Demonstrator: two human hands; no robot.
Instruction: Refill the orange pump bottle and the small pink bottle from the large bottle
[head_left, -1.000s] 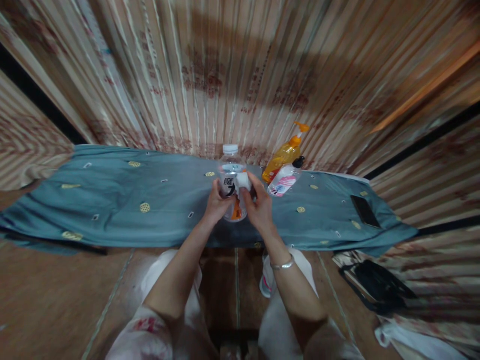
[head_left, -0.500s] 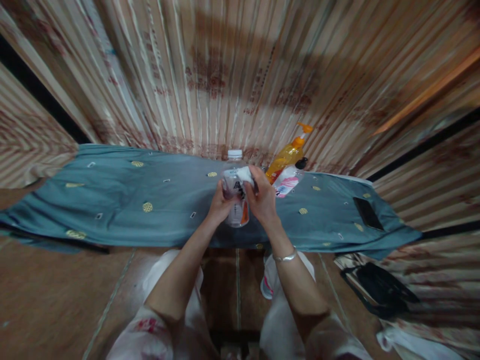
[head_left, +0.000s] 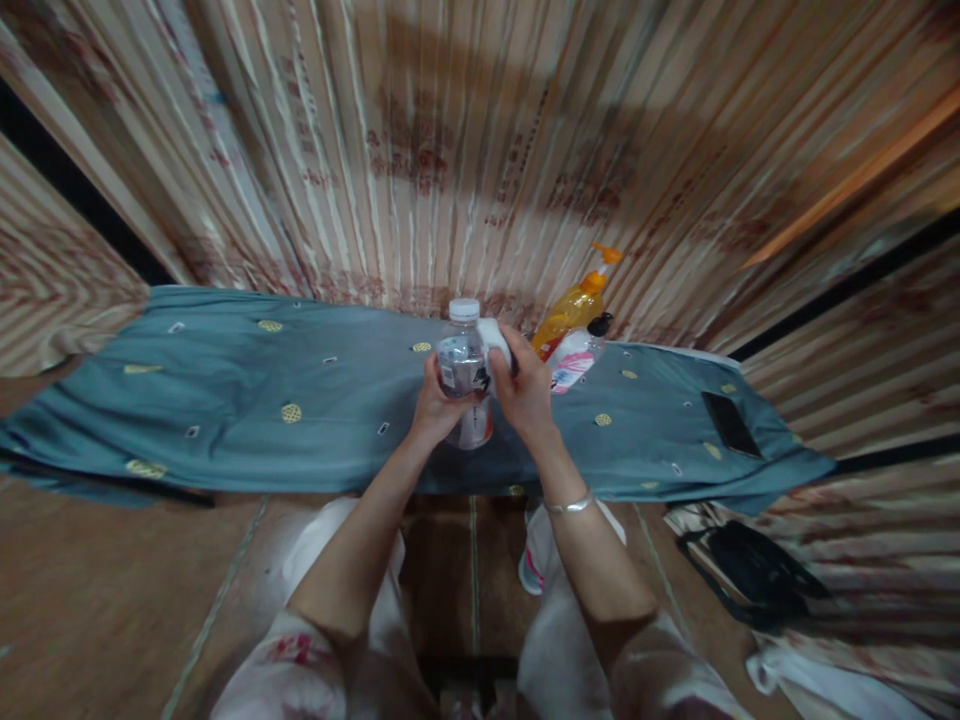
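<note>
In the middle of the head view, a clear plastic bottle (head_left: 465, 365) with a white cap and a dark-and-orange label stands upright on the cloth-covered table (head_left: 352, 375). My left hand (head_left: 437, 405) is closed around the bottle's left side. A white sponge (head_left: 493, 343), blocky in shape, is pinched in my right hand (head_left: 523, 380). It touches or nearly touches the bottle's upper right side, just below the cap. Part of the label lies behind my fingers.
Right of my hands are a yellow pump bottle (head_left: 570, 312) and a white-and-pink bottle (head_left: 576, 358) with a black top. A dark phone (head_left: 730, 424) lies near the table's right end. On the floor at right is a black bag (head_left: 750, 570). Pleated curtains (head_left: 450, 150) hang behind.
My right hand has moved the white sponge slightly up, from the bottle's front to its upper right side. The bottle looks slightly turned, with more of its front showing.
</note>
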